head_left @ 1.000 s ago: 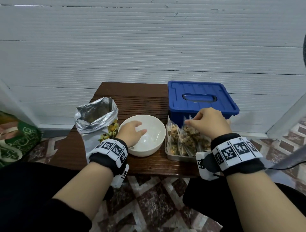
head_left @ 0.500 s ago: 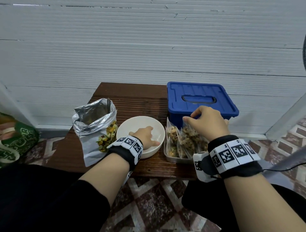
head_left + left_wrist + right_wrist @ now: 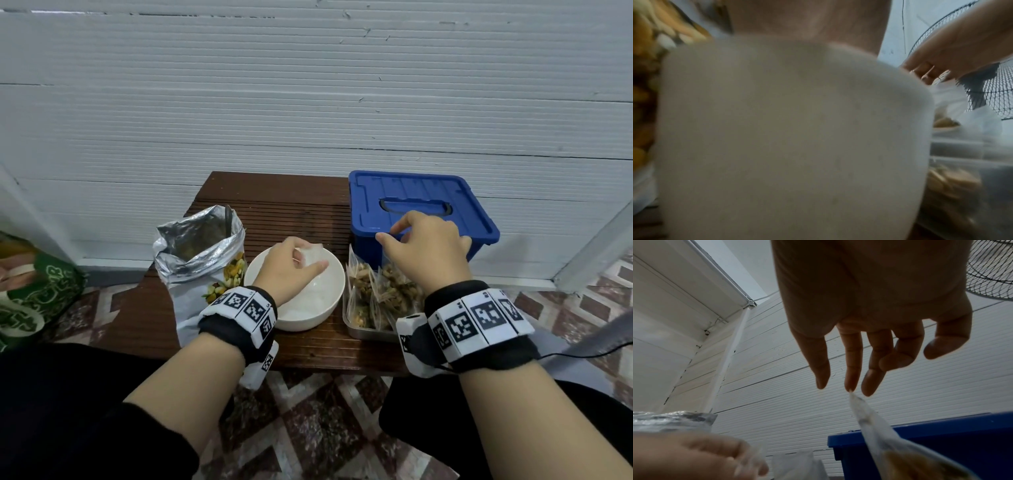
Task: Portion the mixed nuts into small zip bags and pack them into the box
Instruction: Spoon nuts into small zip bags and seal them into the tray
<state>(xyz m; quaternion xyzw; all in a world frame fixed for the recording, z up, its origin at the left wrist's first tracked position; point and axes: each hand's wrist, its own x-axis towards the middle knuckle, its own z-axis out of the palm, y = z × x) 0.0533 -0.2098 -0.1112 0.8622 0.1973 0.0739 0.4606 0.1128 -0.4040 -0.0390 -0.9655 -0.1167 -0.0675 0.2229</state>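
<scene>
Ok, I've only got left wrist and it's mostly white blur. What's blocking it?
Observer: The white bowl. The left hand is over it, gripping a clear zip bag.
Operator: Is the blue box open yet?
Observer: No, its lid is on.
Operator: Is the right hand holding anything?
Observer: No. Right wrist view shows its fingers spread, one fingertip touching a filled bag at its top edge.
</scene>
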